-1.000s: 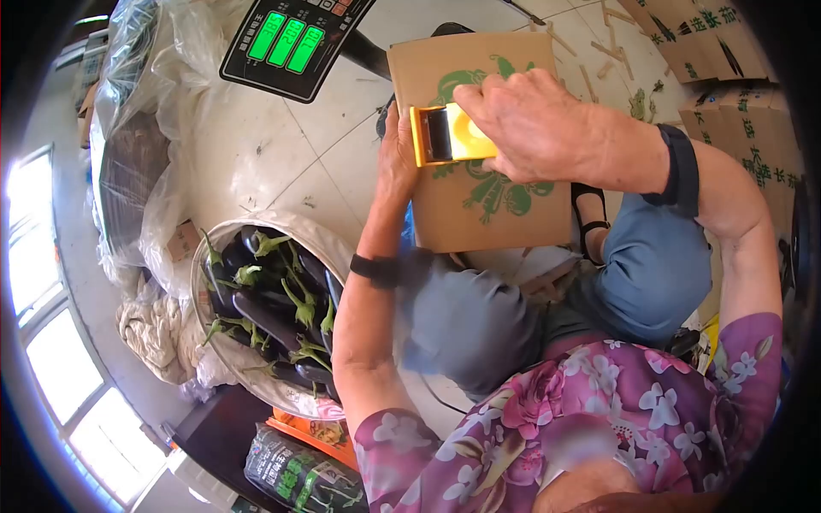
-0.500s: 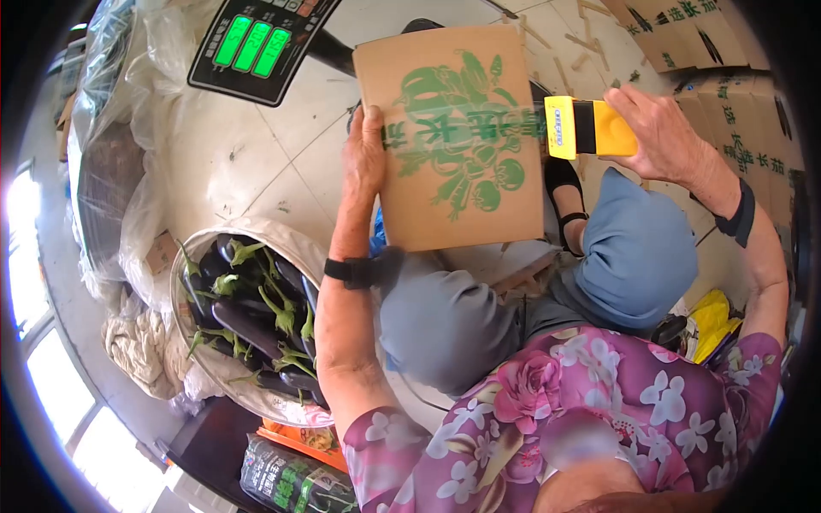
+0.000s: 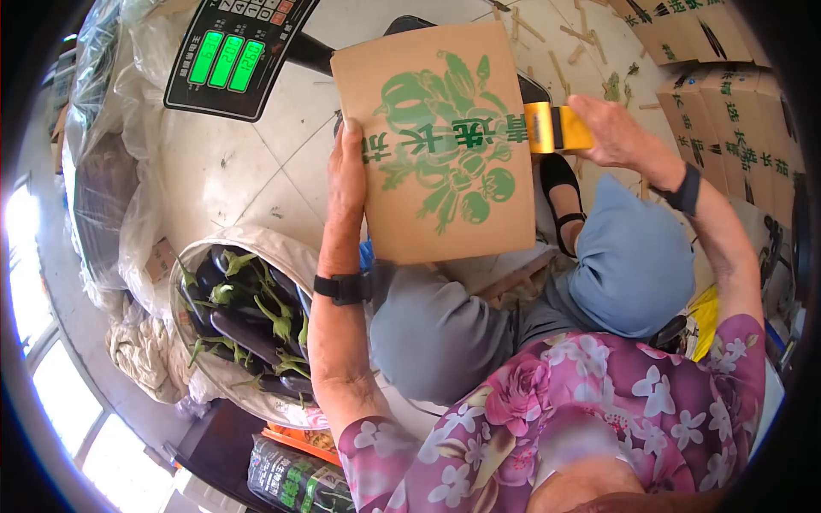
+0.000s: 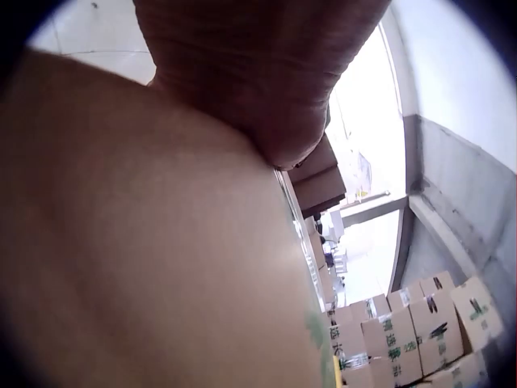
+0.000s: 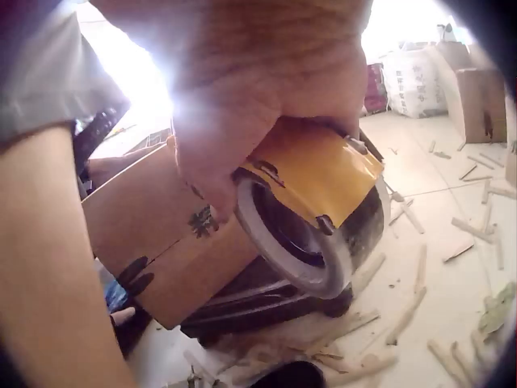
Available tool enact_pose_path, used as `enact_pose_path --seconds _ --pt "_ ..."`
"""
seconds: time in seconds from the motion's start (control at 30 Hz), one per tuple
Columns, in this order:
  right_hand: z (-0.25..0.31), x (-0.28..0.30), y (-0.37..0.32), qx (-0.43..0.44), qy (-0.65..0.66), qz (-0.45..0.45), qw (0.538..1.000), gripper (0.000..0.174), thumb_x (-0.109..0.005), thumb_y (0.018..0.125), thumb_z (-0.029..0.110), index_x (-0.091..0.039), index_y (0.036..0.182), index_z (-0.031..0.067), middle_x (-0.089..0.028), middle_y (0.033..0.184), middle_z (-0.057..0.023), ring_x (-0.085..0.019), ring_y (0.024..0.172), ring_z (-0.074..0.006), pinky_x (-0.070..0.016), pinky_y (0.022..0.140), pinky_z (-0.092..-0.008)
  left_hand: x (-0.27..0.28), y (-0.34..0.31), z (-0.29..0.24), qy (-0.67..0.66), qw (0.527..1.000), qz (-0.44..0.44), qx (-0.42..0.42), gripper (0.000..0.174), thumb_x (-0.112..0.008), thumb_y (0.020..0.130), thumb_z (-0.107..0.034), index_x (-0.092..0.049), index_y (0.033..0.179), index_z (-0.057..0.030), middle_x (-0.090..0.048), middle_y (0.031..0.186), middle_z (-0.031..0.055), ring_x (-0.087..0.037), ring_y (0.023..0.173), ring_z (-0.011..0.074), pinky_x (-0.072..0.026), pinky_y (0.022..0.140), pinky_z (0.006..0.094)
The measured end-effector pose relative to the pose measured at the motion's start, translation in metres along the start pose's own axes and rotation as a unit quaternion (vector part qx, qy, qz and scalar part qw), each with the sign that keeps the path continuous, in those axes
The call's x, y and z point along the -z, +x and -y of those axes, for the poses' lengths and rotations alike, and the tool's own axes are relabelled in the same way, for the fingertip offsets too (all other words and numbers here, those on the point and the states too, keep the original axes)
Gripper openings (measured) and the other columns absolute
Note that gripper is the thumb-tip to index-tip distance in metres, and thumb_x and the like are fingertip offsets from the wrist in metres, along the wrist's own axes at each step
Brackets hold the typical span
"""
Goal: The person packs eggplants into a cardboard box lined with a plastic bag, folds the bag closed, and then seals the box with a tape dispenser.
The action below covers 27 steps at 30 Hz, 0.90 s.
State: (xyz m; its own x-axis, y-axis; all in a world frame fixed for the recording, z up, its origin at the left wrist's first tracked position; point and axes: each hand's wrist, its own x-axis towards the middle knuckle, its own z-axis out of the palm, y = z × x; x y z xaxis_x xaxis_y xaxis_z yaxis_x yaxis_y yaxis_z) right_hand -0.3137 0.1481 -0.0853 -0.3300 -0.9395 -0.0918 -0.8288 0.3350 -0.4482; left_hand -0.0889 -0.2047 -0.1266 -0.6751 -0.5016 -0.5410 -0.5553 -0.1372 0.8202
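Note:
A cardboard box with green vegetable prints stands in front of the knees. My left hand presses along its left side, thumb upright at the top edge; the left wrist view hides most of its fingers. Past the box's right edge, my right hand grips a yellow tape dispenser. A strip of tape with green characters crosses the box top and runs to it. Seen from the right wrist, the tape roll hangs beside the box wall, with a black platform low beside the box.
A scale display with green digits is at upper left. Several eggplants fill a lined round container left of the left arm. Printed cartons are stacked at right. Wood-like strips litter the tiled floor.
My right hand has drawn the dispenser from the box top's left edge across and past its right edge, unrolling tape. My left hand stays at the left side. The scale's digits have changed.

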Motion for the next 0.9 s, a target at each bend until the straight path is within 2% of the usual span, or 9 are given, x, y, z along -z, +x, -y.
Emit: enact_pose_path --seconds 0.03,0.1,0.3,0.37,0.4,0.63,0.77,0.8,0.9 --pt "0.001 -0.006 0.006 0.000 0.000 0.001 1.000 0.060 -0.082 0.074 0.033 -0.047 0.110 -0.0001 -0.060 0.093 -0.0210 -0.062 0.087 -0.0429 -0.0533 0.073 -0.0469 0.000 0.002 0.006 -0.001 1.000 0.000 0.000 0.076 -0.039 0.098 -0.065 -0.051 0.139 -0.0017 -0.062 0.125 0.0160 -0.061 0.110 0.0265 -0.0463 0.095 0.0357" --pt "0.005 -0.016 0.010 -0.040 0.027 0.001 0.999 0.061 -0.083 0.072 0.030 -0.047 0.111 -0.0003 -0.060 0.093 -0.0217 -0.062 0.089 -0.0433 -0.0533 0.073 -0.0475 0.005 -0.005 0.018 -0.260 0.954 0.106 0.106 0.078 -0.036 0.098 -0.067 -0.049 0.141 -0.0037 -0.061 0.125 0.0128 -0.062 0.107 0.0234 -0.0495 0.091 0.0334" --pt "0.013 -0.020 -0.002 -0.059 0.058 -0.025 0.996 0.061 -0.083 0.067 0.017 -0.047 0.113 -0.0001 -0.060 0.091 -0.0230 -0.062 0.089 -0.0449 -0.0526 0.074 -0.0478 -0.005 -0.015 0.030 -0.280 0.945 0.153 0.078 0.076 -0.026 0.099 -0.067 -0.046 0.141 -0.0067 -0.059 0.129 0.0133 -0.063 0.109 0.0252 -0.0570 0.087 0.0387" --pt "0.018 0.006 -0.012 -0.053 0.047 -0.028 0.997 0.060 -0.082 0.067 0.015 -0.047 0.113 -0.0002 -0.060 0.091 -0.0232 -0.062 0.088 -0.0454 -0.0522 0.073 -0.0476 -0.025 -0.016 0.023 -0.352 0.909 0.174 0.141 0.076 -0.027 0.099 -0.067 -0.047 0.140 -0.0060 -0.060 0.128 0.0133 -0.065 0.106 0.0245 -0.0578 0.085 0.0371" --pt "0.021 0.022 -0.018 -0.067 0.030 -0.026 0.997 0.059 -0.081 0.066 0.013 -0.047 0.112 -0.0011 -0.059 0.090 -0.0235 -0.062 0.086 -0.0457 -0.0517 0.073 -0.0478 -0.032 -0.012 0.027 -0.398 0.884 0.204 0.137 0.050 -0.037 0.105 -0.039 -0.052 0.132 0.0003 -0.065 0.120 0.0165 -0.069 0.100 0.0254 -0.0608 0.081 0.0370" --pt "0.079 0.109 -0.001 -0.038 -0.108 0.029 0.993 0.063 -0.079 0.066 0.012 -0.045 0.116 -0.0068 -0.058 0.093 -0.0254 -0.060 0.085 -0.0462 -0.0499 0.070 -0.0478 -0.066 0.017 0.035 -0.237 0.928 0.264 0.111 0.052 -0.038 0.105 -0.040 -0.051 0.134 0.0023 -0.065 0.122 0.0170 -0.068 0.101 0.0236 -0.0596 0.083 0.0349" --pt "0.099 0.098 0.027 -0.061 -0.104 0.051 0.991 0.068 -0.081 0.068 0.017 -0.046 0.122 -0.0036 -0.059 0.101 -0.0241 -0.061 0.088 -0.0428 -0.0492 0.071 -0.0473 -0.021 -0.027 0.037 -0.251 0.956 0.138 0.068 0.069 -0.031 0.104 -0.054 -0.046 0.140 0.0033 -0.058 0.134 0.0185 -0.060 0.118 0.0246 -0.0478 0.100 0.0388" --pt "0.102 0.091 0.031 0.041 -0.136 -0.058 0.988 0.067 -0.081 0.069 0.021 -0.048 0.123 -0.0001 -0.063 0.099 -0.0224 -0.064 0.084 -0.0379 -0.0491 0.066 -0.0461 -0.006 -0.056 0.050 -0.243 0.961 0.128 0.005 0.070 -0.029 0.105 -0.054 -0.043 0.142 0.0037 -0.054 0.139 0.0202 -0.055 0.126 0.0261 -0.0421 0.107 0.0406" --pt "0.105 0.078 0.057 0.072 -0.128 -0.097 0.984 0.063 -0.082 0.068 0.025 -0.052 0.118 0.0017 -0.065 0.085 -0.0197 -0.065 0.073 -0.0350 -0.0490 0.061 -0.0444 0.034 -0.178 0.124 -0.298 0.948 -0.049 0.105 0.074 -0.027 0.104 -0.056 -0.037 0.147 0.0026 -0.042 0.149 0.0218 -0.042 0.139 0.0287 -0.0330 0.114 0.0422"
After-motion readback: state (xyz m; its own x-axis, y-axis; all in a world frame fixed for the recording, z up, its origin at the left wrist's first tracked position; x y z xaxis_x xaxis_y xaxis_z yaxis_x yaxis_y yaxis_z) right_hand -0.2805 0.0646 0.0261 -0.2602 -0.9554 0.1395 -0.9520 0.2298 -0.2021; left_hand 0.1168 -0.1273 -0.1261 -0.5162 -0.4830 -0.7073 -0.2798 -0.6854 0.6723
